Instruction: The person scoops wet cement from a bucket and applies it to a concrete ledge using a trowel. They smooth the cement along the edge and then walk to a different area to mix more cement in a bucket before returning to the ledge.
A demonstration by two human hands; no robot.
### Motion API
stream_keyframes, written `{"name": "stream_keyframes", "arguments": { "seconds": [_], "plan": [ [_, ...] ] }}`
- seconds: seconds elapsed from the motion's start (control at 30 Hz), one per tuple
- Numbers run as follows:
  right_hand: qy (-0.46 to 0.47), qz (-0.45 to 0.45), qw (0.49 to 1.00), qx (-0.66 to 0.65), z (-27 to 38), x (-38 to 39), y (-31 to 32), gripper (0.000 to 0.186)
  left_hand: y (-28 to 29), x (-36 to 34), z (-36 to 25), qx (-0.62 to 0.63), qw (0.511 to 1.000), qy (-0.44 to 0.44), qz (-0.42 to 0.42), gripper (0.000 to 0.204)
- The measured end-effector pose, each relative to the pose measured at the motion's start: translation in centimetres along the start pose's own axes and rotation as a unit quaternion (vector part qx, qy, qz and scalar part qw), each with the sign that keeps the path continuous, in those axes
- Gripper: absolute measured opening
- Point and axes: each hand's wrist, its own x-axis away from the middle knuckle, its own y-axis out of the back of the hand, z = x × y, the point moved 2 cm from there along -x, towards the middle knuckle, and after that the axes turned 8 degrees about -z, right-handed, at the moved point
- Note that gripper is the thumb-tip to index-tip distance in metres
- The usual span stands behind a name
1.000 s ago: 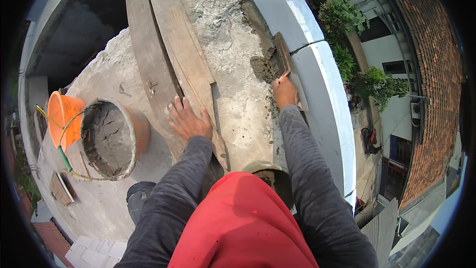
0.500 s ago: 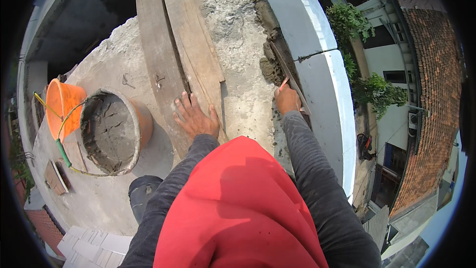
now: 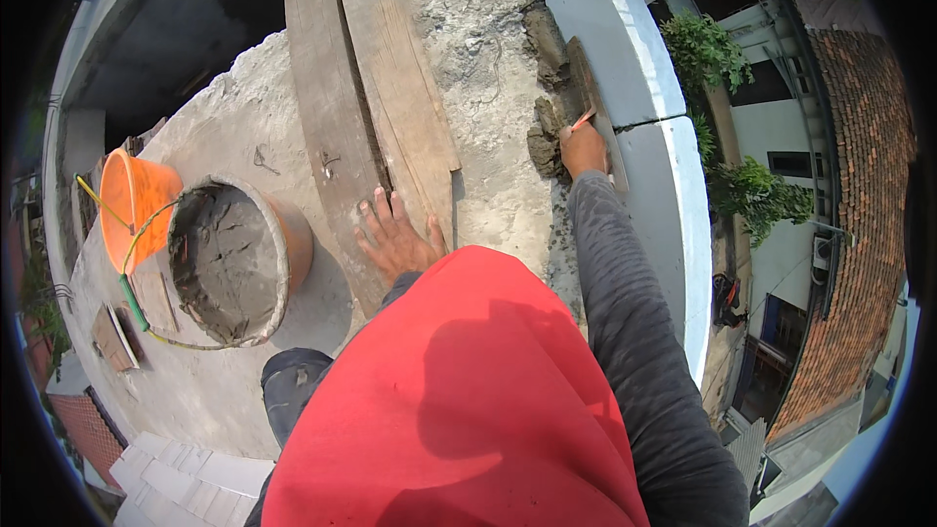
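Note:
My right hand point(image 3: 584, 150) is closed on the orange handle of a plastering trowel point(image 3: 591, 88). The long flat blade, smeared grey-brown, lies along the foot of the pale blue block wall point(image 3: 649, 166). Just left of the blade, wet mortar point(image 3: 545, 144) sits in a lump on the rough concrete, and another patch of mortar point(image 3: 547, 44) lies farther off. My left hand point(image 3: 398, 239), fingers spread and holding nothing, rests flat on two wooden planks point(image 3: 390, 68) laid side by side. The grip around the handle is partly hidden by my fingers.
A large bucket of grey mortar point(image 3: 298, 259) with a green-gripped wire handle stands at left, beside a smaller orange bucket point(image 3: 146, 195). A dark drop point(image 3: 195, 20) opens beyond the slab's broken edge. Past the wall, far below, are plants point(image 3: 756, 195) and a tiled roof point(image 3: 854, 166).
My right hand has moved the trowel forward along the wall's foot, and its blade now lies farther ahead. My left hand stays on the planks. The whole view has shifted slightly.

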Motion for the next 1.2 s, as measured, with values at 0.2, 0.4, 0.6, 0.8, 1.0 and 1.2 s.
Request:
{"name": "stream_keyframes", "arguments": {
  "seconds": [0.2, 0.4, 0.6, 0.8, 1.0, 1.2],
  "plan": [
    [-0.010, 0.054, 0.998, 0.036, 0.4, -2.4, -2.0, 0.031, -0.2, -0.2, -0.3, 0.002, 1.000, -0.001, 0.009, 0.071],
    [0.024, 0.069, 0.996, 0.043, 0.2, -0.4, 0.6, 0.033, -0.5, -0.2, -0.1, 0.002, 0.999, 0.004, 0.048, 0.072],
    [0.017, 0.043, 0.997, 0.065, -0.7, 5.1, 1.2, 0.035, -0.6, -0.2, -0.1, 0.003, 0.999, 0.002, 0.032, 0.071],
    [0.005, -0.010, 1.000, 0.018, 4.7, -0.3, 3.4, 0.034, -0.3, -0.2, -0.2, 0.006, 1.000, -0.006, 0.017, 0.070],
    [0.003, 0.005, 1.000, 0.016, 5.8, -5.8, -0.9, 0.034, -0.4, 0.0, 0.2, 0.002, 1.000, -0.002, 0.026, 0.071],
    [0.056, 0.033, 0.998, 0.012, 5.8, -7.6, -1.9, 0.031, -0.2, -0.3, 0.0, -0.012, 0.998, -0.004, 0.056, 0.074]
  ]
}}
